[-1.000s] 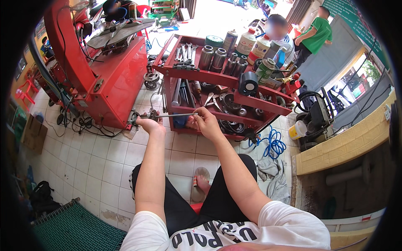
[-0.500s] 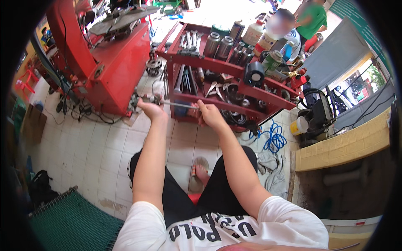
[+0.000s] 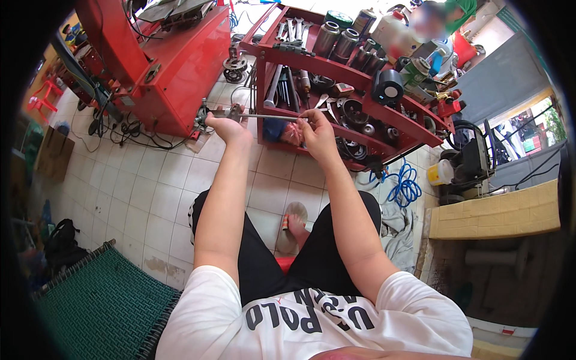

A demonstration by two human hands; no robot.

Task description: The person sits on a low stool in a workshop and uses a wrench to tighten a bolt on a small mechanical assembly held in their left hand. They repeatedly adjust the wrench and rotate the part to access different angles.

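Observation:
My left hand point(image 3: 228, 128) cradles a metal mechanical part point(image 3: 234, 111), palm turned upward, in front of the red machine. A thin metal rod point(image 3: 271, 117) runs horizontally from that part across to my right hand point(image 3: 315, 133), whose thumb and fingers are closed on its far end. The rod is held out in front of a red tool cart point(image 3: 347, 74), near its lower shelves. A blue and pinkish bundle point(image 3: 282, 132), unclear in kind, sits behind the rod. Some of my left fingertips are hidden by the part.
A red machine point(image 3: 174, 72) stands left, coiled blue hose point(image 3: 403, 186) and grey cloth point(image 3: 396, 234) lie right. A black wheeled machine point(image 3: 465, 162), white bucket point(image 3: 441, 174), green woven seat point(image 3: 105, 306) and backpack point(image 3: 60, 246) are around me. People point(image 3: 429, 21) are beyond the cart.
The scene has shifted upward and slightly right in view. Both hands appear higher in the picture, still holding the rod and part. The people beyond the cart are now partly out of frame.

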